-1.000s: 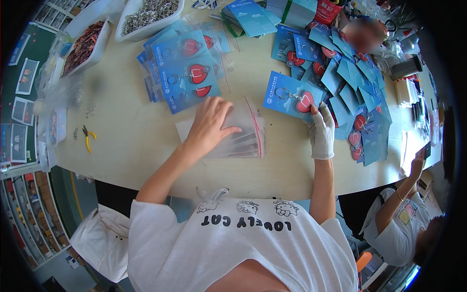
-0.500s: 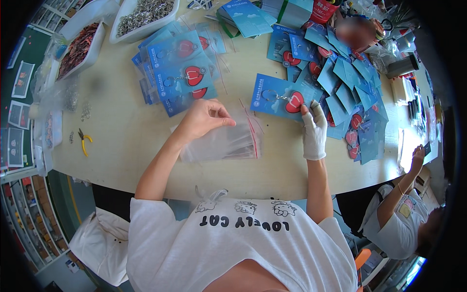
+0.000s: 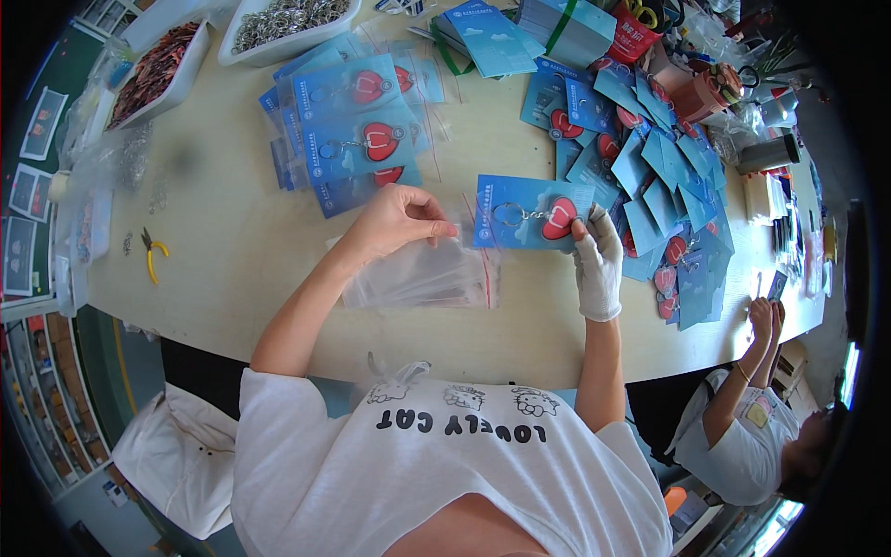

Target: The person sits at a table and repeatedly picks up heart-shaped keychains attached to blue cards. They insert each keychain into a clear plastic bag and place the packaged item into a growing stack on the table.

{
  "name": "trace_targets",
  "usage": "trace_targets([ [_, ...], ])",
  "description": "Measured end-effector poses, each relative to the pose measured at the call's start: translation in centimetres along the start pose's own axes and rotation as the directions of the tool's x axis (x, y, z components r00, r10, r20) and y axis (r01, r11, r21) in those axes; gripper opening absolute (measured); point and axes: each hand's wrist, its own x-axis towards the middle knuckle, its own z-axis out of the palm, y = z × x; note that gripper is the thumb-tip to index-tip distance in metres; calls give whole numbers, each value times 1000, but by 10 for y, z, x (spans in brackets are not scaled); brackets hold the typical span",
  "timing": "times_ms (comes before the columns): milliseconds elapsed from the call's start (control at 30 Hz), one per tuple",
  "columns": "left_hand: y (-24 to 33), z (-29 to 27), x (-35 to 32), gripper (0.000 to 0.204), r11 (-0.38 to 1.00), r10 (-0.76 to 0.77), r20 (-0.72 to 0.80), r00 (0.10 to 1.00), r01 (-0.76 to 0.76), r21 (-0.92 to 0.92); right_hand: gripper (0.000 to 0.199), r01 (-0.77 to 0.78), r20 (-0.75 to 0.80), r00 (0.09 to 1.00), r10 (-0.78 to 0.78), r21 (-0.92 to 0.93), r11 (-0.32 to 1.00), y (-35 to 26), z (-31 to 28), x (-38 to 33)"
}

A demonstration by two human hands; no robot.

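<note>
A stack of clear zip bags (image 3: 408, 278) with red seal lines lies in front of me. My left hand (image 3: 401, 223) is over its far edge, thumb and fingers pinched on the top bag. My right hand (image 3: 599, 265), in a white glove with thumb and some fingertips bare, grips the right end of a blue card (image 3: 529, 195). On that card is a keychain (image 3: 559, 218) with a red heart-like charm and a metal ring. The card's left end is close beside the bags' sealed edge.
Beyond my left hand is a pile of bagged cards (image 3: 348, 102). Loose cards with keychains (image 3: 668, 176) heap up at the right. A tray of metal rings (image 3: 288, 28), a tray of red pieces (image 3: 162, 79) and yellow-handled pliers (image 3: 151, 257) are leftward. A co-worker (image 3: 742, 418) sits at right.
My right hand has brought the card with the keychain slightly left and nearer, to the bags' edge. My left hand has shifted slightly right, still pinching. The view has also shifted a little.
</note>
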Motion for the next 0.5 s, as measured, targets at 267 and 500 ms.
trace_targets([
  [267,6,9,0,13,998,32,55,998,-29,-54,40,-26,178,983,42,-89,996,-5,-17,1],
  [500,11,23,8,18,989,78,134,988,-94,115,42,-108,357,921,154,-144,984,-3,23,-4],
])
